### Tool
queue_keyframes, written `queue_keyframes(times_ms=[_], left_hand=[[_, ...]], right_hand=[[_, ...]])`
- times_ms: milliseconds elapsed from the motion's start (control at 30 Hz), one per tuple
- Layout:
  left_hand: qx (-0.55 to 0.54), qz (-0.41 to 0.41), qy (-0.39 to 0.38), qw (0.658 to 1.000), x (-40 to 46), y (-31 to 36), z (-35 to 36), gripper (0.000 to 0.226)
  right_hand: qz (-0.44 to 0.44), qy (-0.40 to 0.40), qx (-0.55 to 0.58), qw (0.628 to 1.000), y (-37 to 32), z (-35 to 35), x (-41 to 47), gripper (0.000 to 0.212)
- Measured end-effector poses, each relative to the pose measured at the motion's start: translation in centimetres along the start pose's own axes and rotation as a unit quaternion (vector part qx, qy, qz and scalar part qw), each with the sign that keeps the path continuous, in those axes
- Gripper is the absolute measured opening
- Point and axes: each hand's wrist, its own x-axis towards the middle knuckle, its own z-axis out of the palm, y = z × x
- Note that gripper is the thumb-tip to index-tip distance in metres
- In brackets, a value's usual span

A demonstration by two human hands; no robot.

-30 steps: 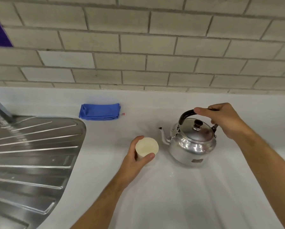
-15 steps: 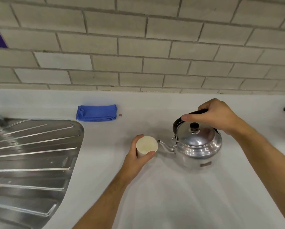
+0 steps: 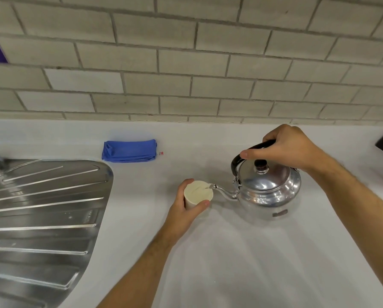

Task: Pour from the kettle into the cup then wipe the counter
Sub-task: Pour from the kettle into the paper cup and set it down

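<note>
- My right hand [image 3: 290,150], fingers clenched on the handle, has tipped the kettle [image 3: 267,190]; pouring has begun.
- My left hand [image 3: 184,213] fingers grasp the cup [image 3: 197,194], at the kettle's spout.

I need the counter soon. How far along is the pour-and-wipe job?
Done: nothing fully. In hand: the right hand tips the kettle by its handle, spout over the cup, which the left hand steadies; water seems to be running in. Left: finishing the pour and wiping the counter; the folded blue cloth lies untouched by the wall.
</note>
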Motion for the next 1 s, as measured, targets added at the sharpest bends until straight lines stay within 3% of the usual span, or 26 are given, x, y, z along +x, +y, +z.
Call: queue_keyframes(times_ms=[333, 500, 600, 767, 1000], left_hand=[[-0.006, -0.006, -0.005, 1.000, 0.06, 0.02, -0.04, 0.068], [-0.008, -0.002, -0.007, 1.000, 0.00, 0.02, -0.06, 0.065], [-0.007, -0.001, -0.005, 1.000, -0.01, 0.09, -0.07, 0.063], [-0.007, -0.001, -0.004, 1.000, -0.08, 0.21, -0.03, 0.063], [-0.014, 0.005, -0.003, 1.000, 0.00, 0.12, 0.00, 0.062]], right_hand=[[-0.010, 0.009, -0.036, 0.999, -0.24, -0.36, -0.09, 0.068], [-0.015, 0.006, -0.048, 0.999, -0.57, -0.54, -0.23, 0.047], [-0.021, 0.007, -0.046, 0.999, -0.55, -0.57, -0.17, 0.045], [-0.020, 0.013, -0.054, 0.998, -0.25, -0.54, 0.17, 0.069], [-0.029, 0.009, -0.069, 0.997, -0.25, -0.84, 0.26, 0.071]])
